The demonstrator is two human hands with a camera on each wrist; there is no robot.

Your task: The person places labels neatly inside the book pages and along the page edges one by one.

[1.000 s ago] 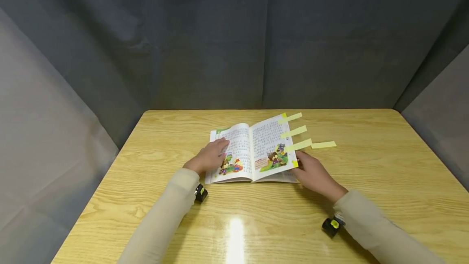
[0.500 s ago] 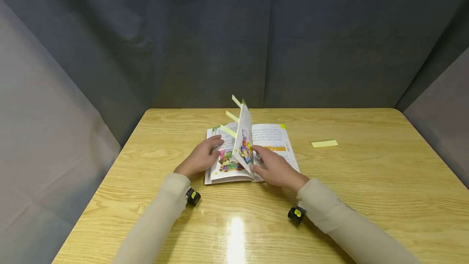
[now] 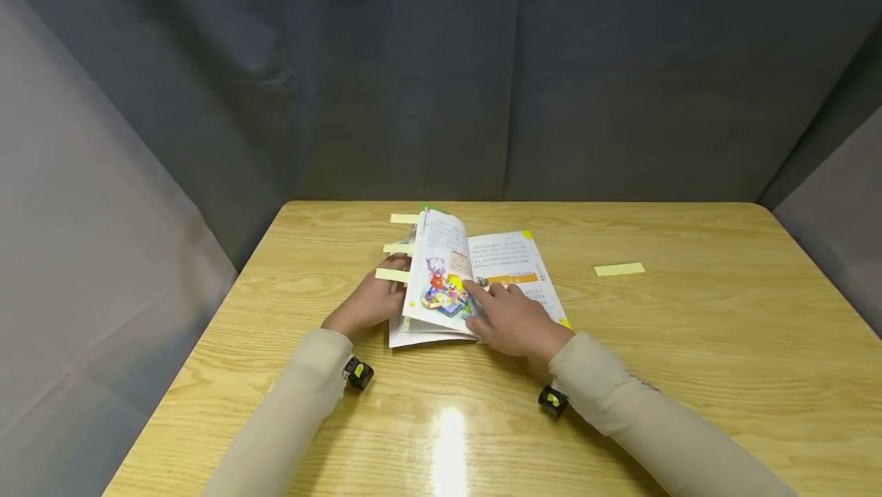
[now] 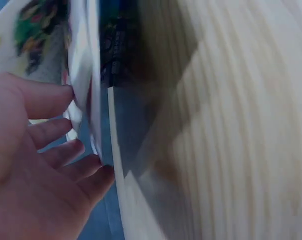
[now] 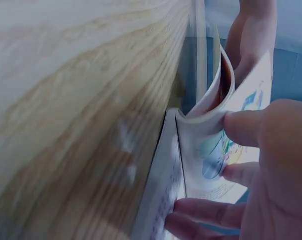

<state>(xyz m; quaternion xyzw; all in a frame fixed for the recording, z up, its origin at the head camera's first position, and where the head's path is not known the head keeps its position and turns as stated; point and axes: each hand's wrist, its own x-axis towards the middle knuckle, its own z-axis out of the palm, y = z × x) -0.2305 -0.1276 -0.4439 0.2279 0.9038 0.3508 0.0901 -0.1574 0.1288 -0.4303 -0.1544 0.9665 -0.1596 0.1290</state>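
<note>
An open picture book point(image 3: 506, 256) lies on the table. Its turned leaf point(image 3: 444, 271) arches over the left side, with yellow paper strips point(image 3: 391, 276) sticking out past the outer edge. My left hand point(image 3: 368, 302) is at the book's left edge, its fingertips partly hidden behind the leaf and strips. In the left wrist view its fingers point(image 4: 66, 152) are loosely bent beside the page edges. My right hand point(image 3: 517, 321) rests near the spine. In the right wrist view its thumb and fingers point(image 5: 210, 210) are spread and touch the pages.
A loose yellow strip point(image 3: 619, 269) lies on the wooden table point(image 3: 696, 344) to the right of the book. A dark grey curtain point(image 3: 413, 83) hangs behind the table, with paler cloth at both sides. Each wrist carries a small black camera point(image 3: 553, 400).
The leaf with the strips has swung from the right side, through upright, over to the left. My right hand has moved left with it to the spine; the left has shifted slightly left.
</note>
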